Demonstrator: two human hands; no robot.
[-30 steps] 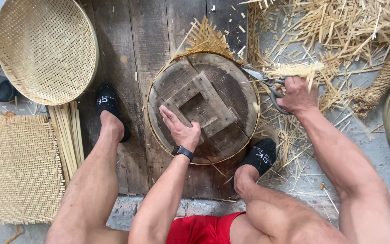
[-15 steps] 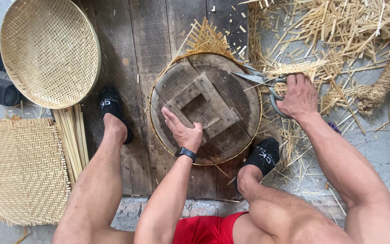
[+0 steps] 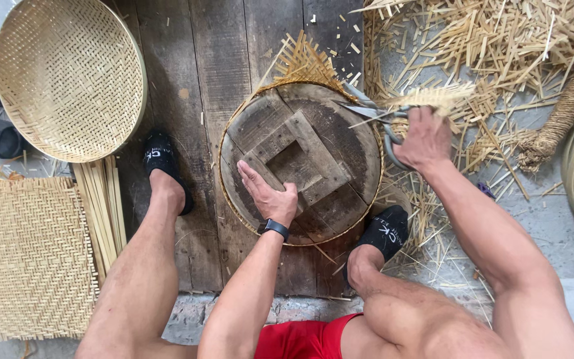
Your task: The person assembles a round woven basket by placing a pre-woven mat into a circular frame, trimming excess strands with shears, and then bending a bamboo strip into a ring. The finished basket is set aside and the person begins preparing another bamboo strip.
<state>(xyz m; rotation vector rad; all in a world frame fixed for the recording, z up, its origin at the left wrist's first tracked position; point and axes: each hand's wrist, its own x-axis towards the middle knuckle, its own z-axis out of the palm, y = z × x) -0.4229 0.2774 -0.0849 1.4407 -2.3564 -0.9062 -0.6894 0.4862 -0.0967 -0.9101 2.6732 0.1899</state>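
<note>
Head view: a seated person trims the edge of a woven bamboo piece pinned under a round wooden form (image 3: 300, 163), on dark floor planks (image 3: 227, 53).
Work piece: the bamboo weave (image 3: 303, 60) lies under the form, between the person's feet; only its margin shows around the disc.
Left hand: the left hand (image 3: 270, 196) presses flat, fingers spread, on the square wooden block at the centre of the form.
Right hand: the right hand (image 3: 423, 139) is closed round the handles of a pair of scissors (image 3: 373, 113), blades parted at the upper right rim, with a tuft of cut strips (image 3: 433, 96) at the fingers.
Done, by the look of it: the weave along the near and left rim appears cut close to the disc.
Left to do: a fan of untrimmed strip ends sticks out beyond the far rim; the stretch hidden under the right hand cannot be judged.
Edges: the scissor tips lie just at the disc's edge, well apart from the left hand.
Room: the right side is crowded with bamboo offcuts (image 3: 499, 46) and a rope coil (image 3: 566, 106); black slippers (image 3: 383, 233) flank the form closely.
Surroundings: a round woven tray (image 3: 68, 76), a flat woven mat (image 3: 24, 256) and a bundle of strips (image 3: 104, 206) lie to the left, apart from the work.
</note>
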